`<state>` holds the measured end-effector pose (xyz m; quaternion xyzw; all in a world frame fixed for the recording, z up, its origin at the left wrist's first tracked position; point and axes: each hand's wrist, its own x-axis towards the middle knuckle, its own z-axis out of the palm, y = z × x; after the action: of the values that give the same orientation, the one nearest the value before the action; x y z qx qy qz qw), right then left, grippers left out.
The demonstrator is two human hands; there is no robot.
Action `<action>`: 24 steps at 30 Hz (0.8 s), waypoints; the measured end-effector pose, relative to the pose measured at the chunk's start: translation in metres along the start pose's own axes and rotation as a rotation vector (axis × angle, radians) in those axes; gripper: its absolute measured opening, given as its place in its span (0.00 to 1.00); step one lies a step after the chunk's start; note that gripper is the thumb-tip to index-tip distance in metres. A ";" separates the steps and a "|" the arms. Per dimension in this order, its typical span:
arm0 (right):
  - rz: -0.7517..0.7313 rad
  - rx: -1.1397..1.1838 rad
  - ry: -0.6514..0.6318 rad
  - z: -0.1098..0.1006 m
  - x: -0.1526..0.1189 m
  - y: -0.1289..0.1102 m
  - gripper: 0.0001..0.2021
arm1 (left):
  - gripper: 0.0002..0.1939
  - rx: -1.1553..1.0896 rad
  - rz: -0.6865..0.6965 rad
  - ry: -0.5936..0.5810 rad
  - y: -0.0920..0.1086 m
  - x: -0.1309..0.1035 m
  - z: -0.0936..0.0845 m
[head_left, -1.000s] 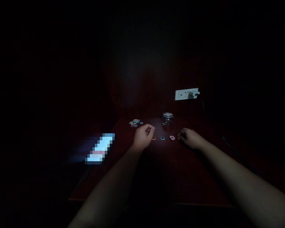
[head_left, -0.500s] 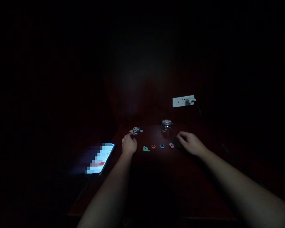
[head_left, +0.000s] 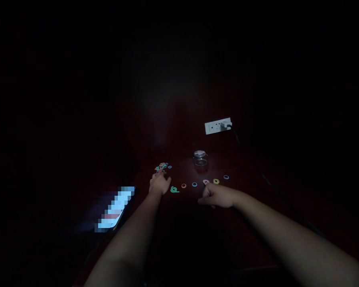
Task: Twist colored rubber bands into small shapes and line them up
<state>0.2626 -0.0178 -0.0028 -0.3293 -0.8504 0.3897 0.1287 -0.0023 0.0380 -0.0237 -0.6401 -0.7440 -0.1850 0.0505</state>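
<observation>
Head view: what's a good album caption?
In dim light: left hand at a pile of coloured rings, right hand beside a row of more rings, a clear jar beyond.

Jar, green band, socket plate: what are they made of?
Jar: glass or clear plastic, glossy; see-through with bright highlights.
Green band: possibly fabric or rubber, seemingly matte; loosely looped, too small to be sure.
Socket plate: likely smooth plastic; evenly white.

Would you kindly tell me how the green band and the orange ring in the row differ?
The green band has a tail sticking out; the orange ring is a plain round loop. The green band lies nearer the left hand, the orange ring farther from it. Both lie on the table.
</observation>
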 end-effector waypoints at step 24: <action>-0.074 0.315 0.195 0.006 0.015 0.004 0.09 | 0.15 -1.120 0.256 -0.021 0.057 -0.059 -0.029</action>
<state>0.2498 -0.0095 -0.0105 -0.3100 -0.7736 0.4794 0.2749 0.0587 -0.0200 -0.0034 -0.6559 -0.4498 -0.5368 -0.2817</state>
